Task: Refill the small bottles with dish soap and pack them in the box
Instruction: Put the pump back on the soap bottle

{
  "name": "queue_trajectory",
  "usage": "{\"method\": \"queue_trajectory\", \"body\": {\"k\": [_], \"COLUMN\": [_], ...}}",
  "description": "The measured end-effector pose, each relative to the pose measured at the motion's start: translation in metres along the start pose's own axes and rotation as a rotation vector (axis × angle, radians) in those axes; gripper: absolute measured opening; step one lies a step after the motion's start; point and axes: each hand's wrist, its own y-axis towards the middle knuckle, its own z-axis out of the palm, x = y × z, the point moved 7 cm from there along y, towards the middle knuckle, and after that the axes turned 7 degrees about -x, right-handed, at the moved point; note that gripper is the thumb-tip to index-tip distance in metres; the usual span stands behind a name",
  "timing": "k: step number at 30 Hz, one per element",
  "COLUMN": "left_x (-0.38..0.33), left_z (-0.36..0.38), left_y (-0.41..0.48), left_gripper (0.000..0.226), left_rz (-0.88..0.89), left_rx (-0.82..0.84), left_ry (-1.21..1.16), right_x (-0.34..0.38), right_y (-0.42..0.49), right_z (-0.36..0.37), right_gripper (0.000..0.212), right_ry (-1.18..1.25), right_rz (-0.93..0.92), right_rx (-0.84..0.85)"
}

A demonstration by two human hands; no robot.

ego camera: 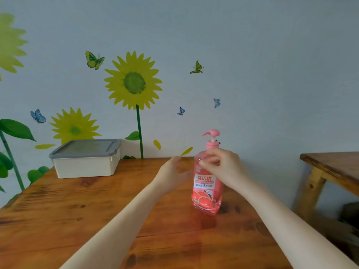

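A pink dish soap bottle (206, 189) with a pump top stands upright on the wooden table (81, 214), right of centre. My right hand (221, 167) is curled round its shoulder, just below the pump collar. My left hand (171, 171) hovers a little to the left of the bottle with fingers relaxed, holding nothing. A cream plastic box (85, 164) with a grey lid closed on it sits at the table's far left, against the wall. No small bottles are in view.
The wall with sunflower and butterfly decals runs right behind the table. A second wooden table (330, 167) stands to the right, with a gap between the two.
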Motion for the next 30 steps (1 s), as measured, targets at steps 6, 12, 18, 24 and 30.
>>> {"method": "queue_trajectory", "body": {"k": [6, 12, 18, 24, 30], "left_x": [0.018, 0.034, 0.041, 0.04, 0.021], "left_z": [0.048, 0.078, 0.09, 0.083, 0.049], "left_y": [0.006, 0.006, 0.005, 0.005, 0.013], "left_gripper": [0.082, 0.078, 0.053, 0.053, 0.048], "left_rz": [-0.051, -0.089, -0.069, -0.069, 0.008], "left_rx": [0.077, 0.187, 0.186, 0.097, -0.025], "left_ry": [-0.019, -0.125, -0.235, -0.217, -0.216], "right_x": [-0.055, -0.086, -0.102, -0.096, -0.064], "right_y": [-0.019, -0.04, -0.053, -0.048, -0.023], "right_z": [-0.007, 0.012, 0.04, 0.047, 0.034], "right_gripper": [0.018, 0.035, 0.057, 0.052, 0.044], "right_ry": [-0.029, -0.028, 0.007, -0.022, 0.081], "right_rz": [0.084, 0.196, 0.316, 0.301, 0.208], "right_rx": [-0.153, -0.161, -0.045, -0.033, -0.056]}}
